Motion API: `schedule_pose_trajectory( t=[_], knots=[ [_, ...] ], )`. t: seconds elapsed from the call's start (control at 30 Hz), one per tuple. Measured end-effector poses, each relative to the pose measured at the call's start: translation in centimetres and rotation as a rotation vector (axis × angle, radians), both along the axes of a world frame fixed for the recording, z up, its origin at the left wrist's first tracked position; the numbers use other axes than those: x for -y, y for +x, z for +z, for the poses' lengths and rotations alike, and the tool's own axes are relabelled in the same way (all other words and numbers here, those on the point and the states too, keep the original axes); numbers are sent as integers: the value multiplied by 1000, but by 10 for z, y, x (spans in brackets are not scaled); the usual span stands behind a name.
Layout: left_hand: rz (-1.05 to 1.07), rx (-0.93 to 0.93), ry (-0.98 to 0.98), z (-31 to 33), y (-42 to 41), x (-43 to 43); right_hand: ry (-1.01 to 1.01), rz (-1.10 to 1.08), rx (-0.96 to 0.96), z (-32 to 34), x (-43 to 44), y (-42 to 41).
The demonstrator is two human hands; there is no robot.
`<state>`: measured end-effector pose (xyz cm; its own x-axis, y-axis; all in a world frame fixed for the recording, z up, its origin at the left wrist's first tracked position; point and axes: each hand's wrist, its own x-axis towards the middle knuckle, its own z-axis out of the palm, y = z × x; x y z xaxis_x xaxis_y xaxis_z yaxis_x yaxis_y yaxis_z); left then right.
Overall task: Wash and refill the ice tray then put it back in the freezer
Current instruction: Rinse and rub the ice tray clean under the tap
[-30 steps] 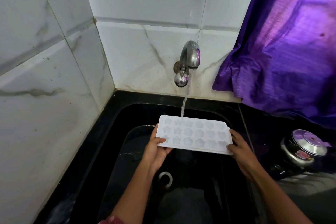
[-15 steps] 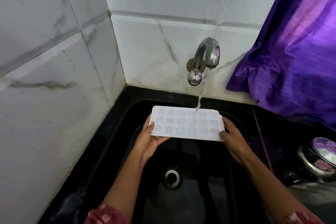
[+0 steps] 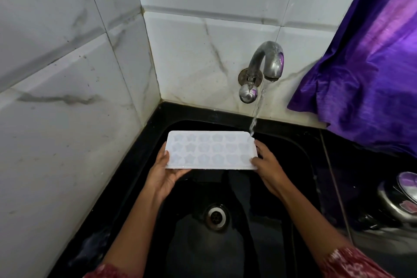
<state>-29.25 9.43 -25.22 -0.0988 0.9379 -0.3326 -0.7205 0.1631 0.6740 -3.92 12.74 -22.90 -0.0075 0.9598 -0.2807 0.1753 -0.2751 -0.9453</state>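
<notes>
A: What are the hands doing?
B: The left hand (image 3: 162, 176) holds the left short end of the ice tray (image 3: 209, 150). Its palm and fingers are under the tray, and its thumb lies on top of the left rim. The right hand (image 3: 268, 169) grips the right short end, with the thumb pressed at the near right corner and the fingers curled round the end.

A: And how does the tray lie?
B: It is in the air above the sink (image 3: 293, 149), close to level, with the moulds facing up. The moulds are in three rows, and some of them are star-shaped. I cannot tell how much water is in them.

A: Is water running?
B: Yes. A stream of water (image 3: 257, 110) falls from the tap (image 3: 269, 58) and meets the tray at its far right corner, just beside the fingers of the right hand. The tap is of grey metal and is fixed to the back wall, with a round knob (image 3: 248, 93) under its bend.

A: What is around?
B: The sink is black, and its drain (image 3: 215, 215) is below the tray, nearer to the person. White marble-look tiles (image 3: 67, 74) cover the walls behind and at the left. A purple curtain (image 3: 365, 70) hangs at the right, near the tap. On the counter at the right edge stands a metal pot (image 3: 399, 198) with a lid, only partly in view. Both forearms end in red patterned sleeves (image 3: 352, 262) at the bottom.
</notes>
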Motion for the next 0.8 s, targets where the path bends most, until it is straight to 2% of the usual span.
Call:
schedule_pose_trajectory(
  t=[0.43, 0.8],
  knots=[
    [-256, 70, -60, 17, 102, -11, 23, -284, 24, 11, 53, 102],
    [-317, 37, -45, 26, 118, -9, 51, -345, 14, 22, 59, 114]
  ],
)
